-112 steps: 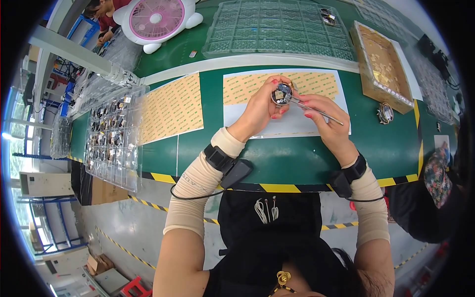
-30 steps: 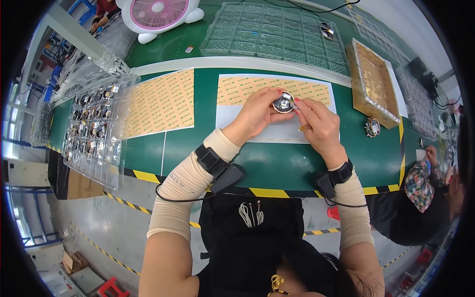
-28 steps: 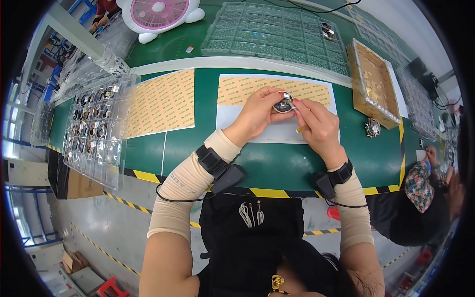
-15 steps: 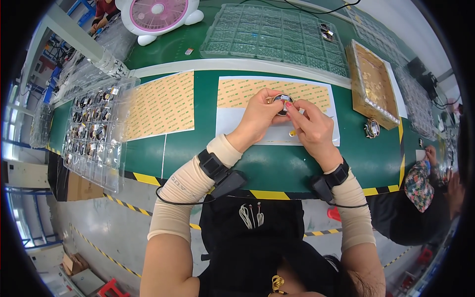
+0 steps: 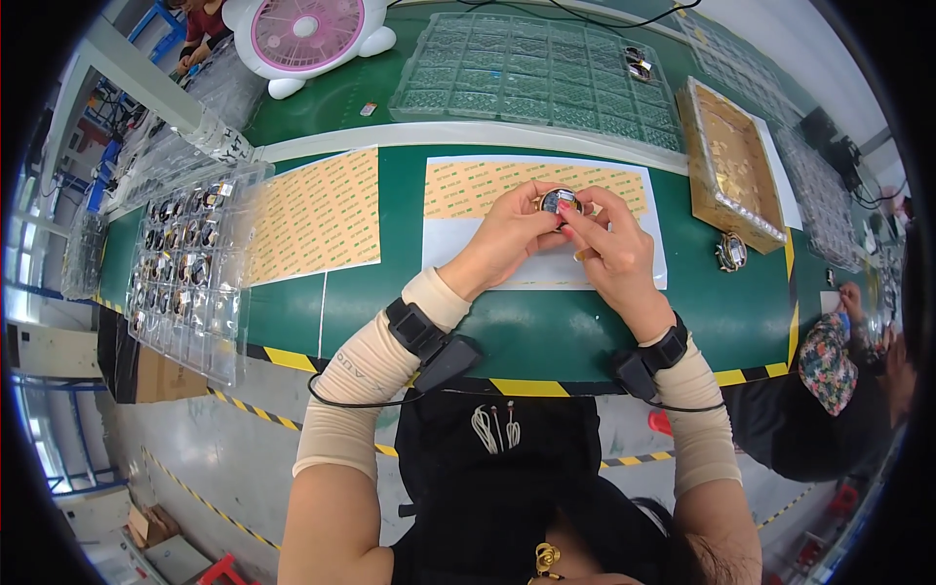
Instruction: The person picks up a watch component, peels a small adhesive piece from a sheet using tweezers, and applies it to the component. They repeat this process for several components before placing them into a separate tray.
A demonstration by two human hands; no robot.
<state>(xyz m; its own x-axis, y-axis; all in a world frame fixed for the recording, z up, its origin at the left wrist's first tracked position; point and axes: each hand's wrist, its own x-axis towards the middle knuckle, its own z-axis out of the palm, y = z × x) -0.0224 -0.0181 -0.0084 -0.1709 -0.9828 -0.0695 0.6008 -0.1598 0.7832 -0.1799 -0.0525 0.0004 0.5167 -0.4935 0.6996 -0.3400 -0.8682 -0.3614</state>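
Both hands meet over a white sheet (image 5: pixel 458 255) that carries a tan adhesive strip with green print. My left hand (image 5: pixel 509 230) is closed round a small round electronic part (image 5: pixel 552 202) with a dark rim and a silvery piece on its face. My right hand (image 5: pixel 616 237) is closed on the same part from the other side, its fingers and thumb at the face and edge. Fingers cover much of the part. A second tan adhesive sheet (image 5: pixel 317 216) lies to the left. A similar round part (image 5: pixel 730 252) rests alone on the green table to the right.
A clear tray (image 5: pixel 234 322) with several round parts stands at the left. A larger clear compartment tray (image 5: pixel 517 73) lies at the back, beside a pink and white fan (image 5: pixel 305 29). A shallow box (image 5: pixel 697 185) sits at the right. Another person (image 5: pixel 829 390) is at far right.
The right hand's fingers have shifted up and over the round part, and the part has turned slightly between my hands. The view has moved a little.
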